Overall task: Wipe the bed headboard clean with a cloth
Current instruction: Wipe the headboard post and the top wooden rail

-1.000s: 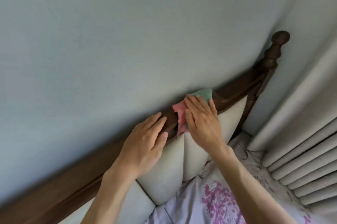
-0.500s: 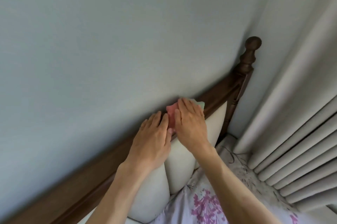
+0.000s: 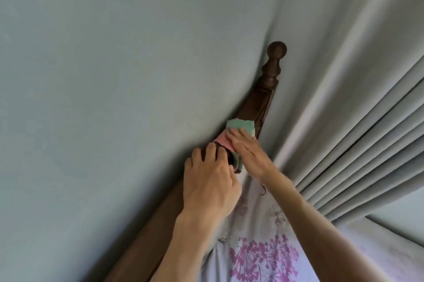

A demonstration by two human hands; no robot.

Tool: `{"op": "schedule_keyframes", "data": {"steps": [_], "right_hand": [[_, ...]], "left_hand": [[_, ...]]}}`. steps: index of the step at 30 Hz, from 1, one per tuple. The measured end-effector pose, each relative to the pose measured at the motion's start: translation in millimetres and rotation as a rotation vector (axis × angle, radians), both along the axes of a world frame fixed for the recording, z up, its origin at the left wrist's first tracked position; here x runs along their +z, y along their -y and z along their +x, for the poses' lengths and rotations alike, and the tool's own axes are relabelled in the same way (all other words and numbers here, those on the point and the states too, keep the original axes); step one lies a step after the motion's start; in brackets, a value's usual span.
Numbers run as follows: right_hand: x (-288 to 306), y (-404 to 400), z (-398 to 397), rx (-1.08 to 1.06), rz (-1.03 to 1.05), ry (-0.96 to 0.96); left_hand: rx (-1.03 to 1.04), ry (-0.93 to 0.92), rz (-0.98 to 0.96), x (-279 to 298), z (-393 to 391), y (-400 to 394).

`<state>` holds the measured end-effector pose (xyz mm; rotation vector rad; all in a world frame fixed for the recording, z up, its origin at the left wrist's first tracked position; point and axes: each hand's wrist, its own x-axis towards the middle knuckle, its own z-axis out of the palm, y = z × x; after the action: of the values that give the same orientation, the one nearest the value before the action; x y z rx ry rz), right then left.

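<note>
A dark wooden headboard rail (image 3: 158, 224) runs up along the wall to a turned corner post (image 3: 271, 70) with a ball finial. A green and pink cloth (image 3: 241, 127) is draped over the rail just below the post. My right hand (image 3: 250, 155) presses flat on the cloth, fingers pointing up the rail. My left hand (image 3: 211, 180) rests on the rail top right behind the cloth, fingers curled over the edge and touching the cloth's hanging end. The padded panels of the headboard are hidden behind my hands and arms.
A pale blue-grey wall (image 3: 114, 75) stands directly behind the rail. Pleated grey curtains (image 3: 355, 132) hang close to the right of the post. Floral purple bedding (image 3: 263, 256) lies below my arms.
The right hand has slid the cloth further up the rail toward the corner post. The left hand followed along the rail, and the view swung right, bringing the curtain closer.
</note>
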<state>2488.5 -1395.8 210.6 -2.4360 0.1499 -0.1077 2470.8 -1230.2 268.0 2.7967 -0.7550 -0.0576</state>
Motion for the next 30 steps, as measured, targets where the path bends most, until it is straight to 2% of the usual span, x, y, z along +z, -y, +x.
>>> {"op": "schedule_keyframes", "data": {"steps": [2,4,6,9,12,14,17,20,23,27,30], "right_hand": [[1,26,26,-0.04,-0.248,-0.114],[-1,30,40,-0.073,-0.337,-0.135],[-8,18,30,-0.06,-0.299,-0.062],[-23,12,4,0.002,-0.233,0.044],[-23,52,36,0.066,-0.32,0.018],[-17,78,69,0.025,-0.366,-0.028],[-16,81,83,-0.059,-0.392,0.011],[-32,66,53,0.067,-0.313,0.121],[-30,95,59,0.16,-0.36,0.108],[-15,142,101,-0.001,-0.381,-0.053],[-22,130,96,-0.099,-0.426,0.0]], "left_hand": [[-0.002,-0.027,0.048,7,6,9],[-0.024,-0.072,0.093,8,18,22],[-0.073,-0.121,0.178,9,29,35],[-0.096,-0.093,0.254,4,34,47],[-0.066,-0.076,0.22,3,34,51],[-0.057,-0.063,0.235,6,38,55],[-0.059,-0.057,0.18,4,45,65],[-0.062,-0.04,0.068,-4,54,91],[-0.035,-0.109,0.012,-9,68,114],[-0.046,-0.158,0.09,-15,82,122],[-0.072,-0.113,0.152,-21,84,122]]}}
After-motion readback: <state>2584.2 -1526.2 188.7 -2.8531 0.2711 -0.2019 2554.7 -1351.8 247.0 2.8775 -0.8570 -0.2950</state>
